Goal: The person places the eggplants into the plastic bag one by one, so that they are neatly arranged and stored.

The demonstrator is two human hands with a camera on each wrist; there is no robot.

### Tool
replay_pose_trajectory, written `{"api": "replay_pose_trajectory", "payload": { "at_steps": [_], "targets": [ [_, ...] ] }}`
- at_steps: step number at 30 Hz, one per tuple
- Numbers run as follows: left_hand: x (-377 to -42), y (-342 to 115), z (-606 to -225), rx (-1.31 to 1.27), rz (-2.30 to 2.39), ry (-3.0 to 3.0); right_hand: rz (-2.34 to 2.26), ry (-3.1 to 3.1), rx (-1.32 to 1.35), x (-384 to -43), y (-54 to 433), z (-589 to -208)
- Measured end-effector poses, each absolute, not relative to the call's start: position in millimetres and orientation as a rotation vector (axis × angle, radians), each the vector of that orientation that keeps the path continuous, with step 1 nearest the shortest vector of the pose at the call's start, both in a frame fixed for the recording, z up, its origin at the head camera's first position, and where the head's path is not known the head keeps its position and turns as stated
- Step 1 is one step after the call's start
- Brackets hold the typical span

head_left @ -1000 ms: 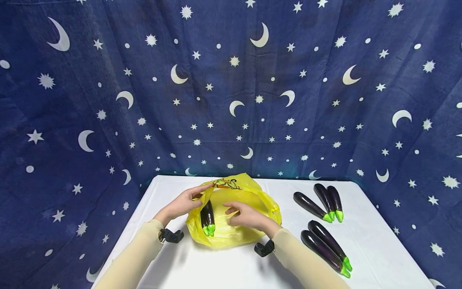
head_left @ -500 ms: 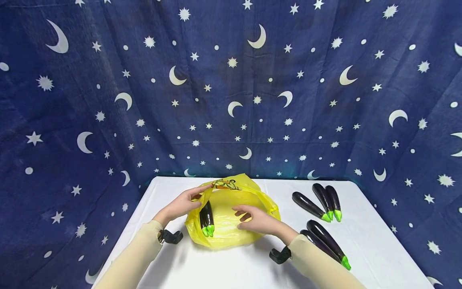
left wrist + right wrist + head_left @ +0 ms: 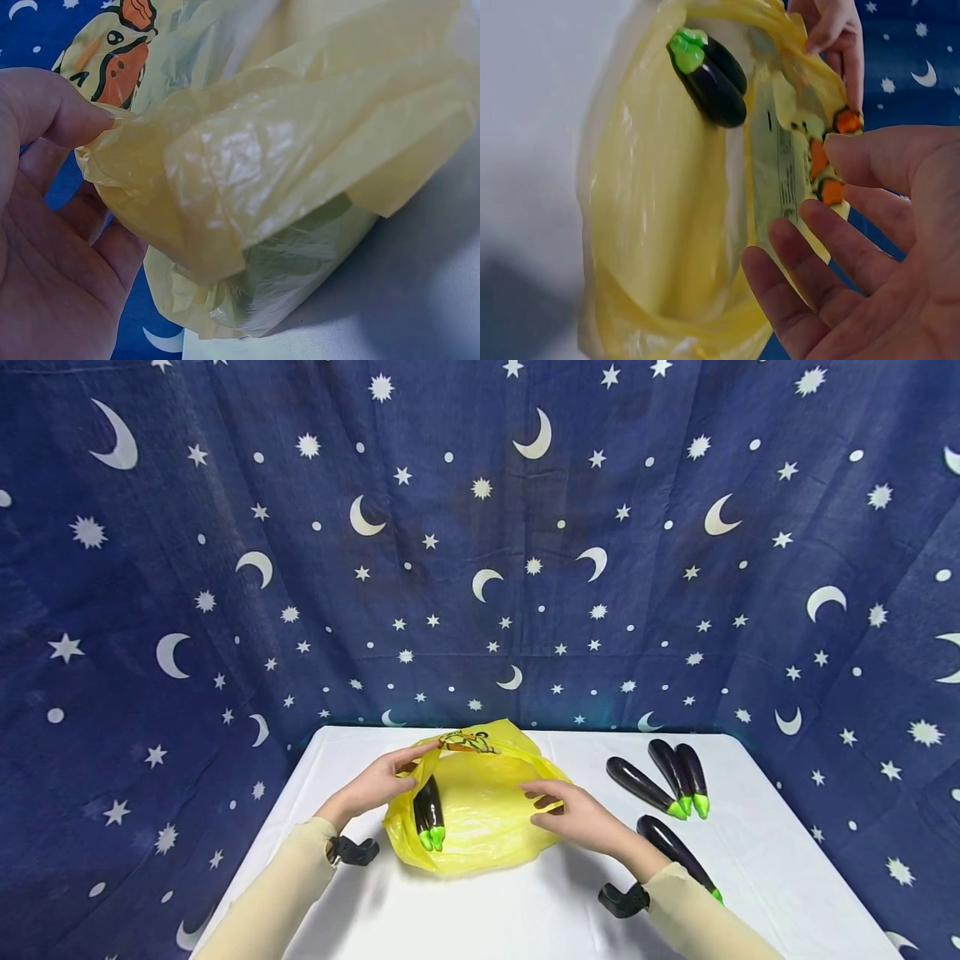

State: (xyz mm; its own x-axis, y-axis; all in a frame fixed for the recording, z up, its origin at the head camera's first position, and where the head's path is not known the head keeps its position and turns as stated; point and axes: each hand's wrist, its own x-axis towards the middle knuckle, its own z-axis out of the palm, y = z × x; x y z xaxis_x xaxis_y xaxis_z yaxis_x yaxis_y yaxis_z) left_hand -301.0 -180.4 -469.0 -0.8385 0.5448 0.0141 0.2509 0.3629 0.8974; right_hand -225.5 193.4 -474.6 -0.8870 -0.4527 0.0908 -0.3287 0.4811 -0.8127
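A yellow plastic bag [image 3: 480, 853] lies on its side on the table, mouth facing me. My left hand [image 3: 378, 783] pinches the left edge of its mouth; in the left wrist view the thumb [image 3: 60, 112] presses on the gathered plastic. Inside, at the left, two dark eggplants [image 3: 431, 806] with green stem ends lie together. My right hand [image 3: 577, 817] holds nothing and is over the right edge of the mouth, fingers loosely bent. In the right wrist view those fingers [image 3: 825, 262] are spread beside the printed side of the bag [image 3: 660, 187].
Several eggplants lie at the right of the white table [image 3: 480, 918]: a group of three [image 3: 643, 785] farther back, and one [image 3: 671, 847] nearer, partly behind my right forearm. A dark blue curtain [image 3: 480, 543] with moons and stars hangs behind the table and at both sides.
My right hand has moved right, from inside the bag's mouth to its right edge. The right forearm now covers one of the nearer eggplants. My left hand keeps its place on the bag.
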Motion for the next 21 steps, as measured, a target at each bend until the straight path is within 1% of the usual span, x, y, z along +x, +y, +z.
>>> {"api": "replay_pose_trajectory", "payload": {
  "at_steps": [6,12,21],
  "targets": [
    [-301,-181,-469,0.687,1.456,2.344,-1.418,2.627,-0.622,-221,215,-470],
    [-300,-181,-468,0.673,1.456,2.349,-1.419,2.682,-0.633,-217,234,-466],
    [-299,-182,-467,0.678,1.451,2.355,-1.309,2.799,-0.493,-216,262,-465]
  ]
}}
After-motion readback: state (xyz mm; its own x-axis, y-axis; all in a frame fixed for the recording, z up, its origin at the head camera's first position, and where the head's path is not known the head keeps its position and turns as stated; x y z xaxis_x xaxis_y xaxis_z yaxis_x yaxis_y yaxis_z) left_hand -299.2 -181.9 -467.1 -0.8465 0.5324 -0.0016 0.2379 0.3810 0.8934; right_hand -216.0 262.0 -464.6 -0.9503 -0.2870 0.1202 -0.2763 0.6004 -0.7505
